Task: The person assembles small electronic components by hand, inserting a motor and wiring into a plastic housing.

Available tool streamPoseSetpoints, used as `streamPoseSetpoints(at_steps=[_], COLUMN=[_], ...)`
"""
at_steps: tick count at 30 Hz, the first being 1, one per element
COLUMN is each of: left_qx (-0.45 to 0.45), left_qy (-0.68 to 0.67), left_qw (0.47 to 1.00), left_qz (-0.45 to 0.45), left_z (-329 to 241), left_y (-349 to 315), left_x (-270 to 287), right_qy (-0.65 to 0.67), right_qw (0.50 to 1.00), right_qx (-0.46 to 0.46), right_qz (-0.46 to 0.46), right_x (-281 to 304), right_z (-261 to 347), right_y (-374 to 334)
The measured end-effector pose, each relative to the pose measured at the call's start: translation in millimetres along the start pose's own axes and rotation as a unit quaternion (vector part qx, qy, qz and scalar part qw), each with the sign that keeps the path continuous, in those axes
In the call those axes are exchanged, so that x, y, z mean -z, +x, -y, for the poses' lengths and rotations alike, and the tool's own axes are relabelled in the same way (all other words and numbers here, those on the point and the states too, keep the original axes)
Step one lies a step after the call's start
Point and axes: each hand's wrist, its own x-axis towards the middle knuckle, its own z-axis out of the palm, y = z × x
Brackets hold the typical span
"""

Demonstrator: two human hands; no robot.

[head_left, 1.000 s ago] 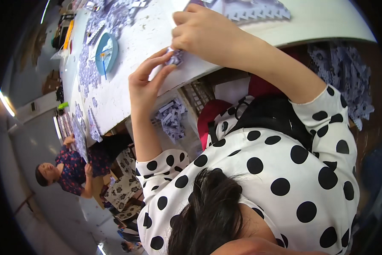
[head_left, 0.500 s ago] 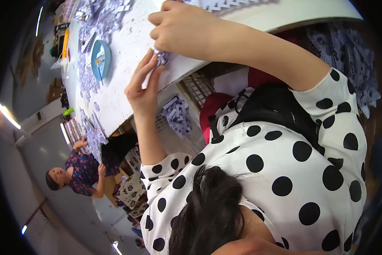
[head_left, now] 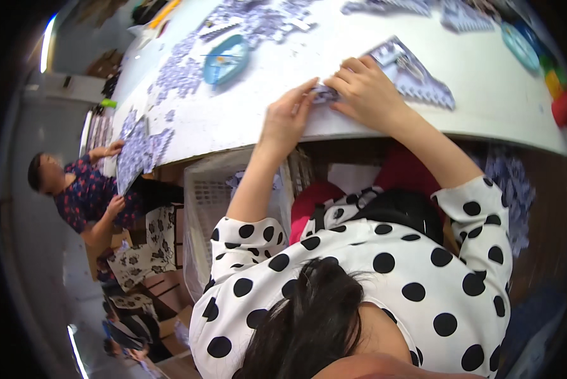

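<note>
My left hand (head_left: 286, 120) and my right hand (head_left: 367, 91) are close together over the near edge of a white table (head_left: 258, 110). Between them is a small folded piece of lavender patterned material (head_left: 323, 95). The fingertips of my left hand pinch it from one side. Curled around its other side, the fingers of my right hand hide part of it. Just beyond my right hand lies a flat lavender piece with a zigzag edge (head_left: 425, 88), carrying a small shiny thing I cannot make out.
A blue dish (head_left: 226, 62) with thin sticks stands left of my hands, amid scattered lavender pieces (head_left: 179, 69). Another blue container (head_left: 520, 47) is at the far right. Below the table are a plastic-lined crate (head_left: 201, 208) and hanging lavender strips (head_left: 509, 189). At left, a co-worker (head_left: 88, 192) holds lavender sheets.
The view has swung, bringing more of the table's right side into sight. My hands stay together at the small lavender piece. The co-worker's sheets are held up more plainly.
</note>
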Motion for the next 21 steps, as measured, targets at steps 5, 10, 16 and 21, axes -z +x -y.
streamPoseSetpoints(at_steps=[5,10,16,21], left_qx=[-0.077,-0.090,-0.103,-0.140], left_qy=[0.016,0.045,0.096,0.150], left_qw=[0.996,0.995,0.987,0.975], left_qz=[0.037,0.022,0.074,0.088], left_z=[10.5,19.0,5.8,-1.3], left_y=[9.2,12.0,20.4,24.1], left_x=[-14.9,-12.2,-2.4,3.4], right_qy=[-0.021,0.009,0.028,0.022], right_qw=[1.000,0.999,0.998,0.999], right_qx=[-0.008,-0.020,-0.042,0.003], right_qz=[-0.012,0.030,0.023,-0.027], right_x=[-10.9,-3.0,-6.8,-12.3], right_z=[-11.6,-9.4,-11.9,-13.2], right_y=[-6.7,-0.1,-2.2,-1.6])
